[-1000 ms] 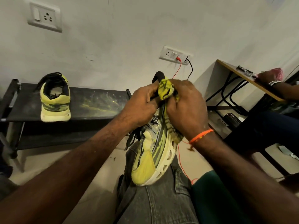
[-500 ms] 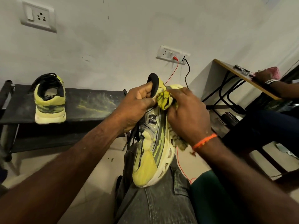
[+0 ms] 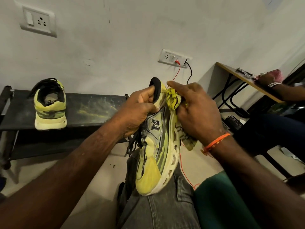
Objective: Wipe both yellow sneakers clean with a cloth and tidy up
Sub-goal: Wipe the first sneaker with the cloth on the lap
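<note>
- Our left hand [image 3: 140, 109] gripped the sneaker [image 3: 156, 146] by its heel collar at frame centre, bracing it toe-down on the knee
- Our right hand [image 3: 196, 111] clutched the cloth [image 3: 173, 100] against the heel, presumably to rub there
- The second sneaker [image 3: 50, 104] sat on the bench [image 3: 95, 109], centre left

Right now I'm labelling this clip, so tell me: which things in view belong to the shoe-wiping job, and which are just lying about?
Part of the job:
- sneaker in hand, gripped at the heel by the left hand
- cloth, held by the right hand
- second sneaker on the black rack

Lying about:
- wall sockets
- red wire
- side desk
</note>
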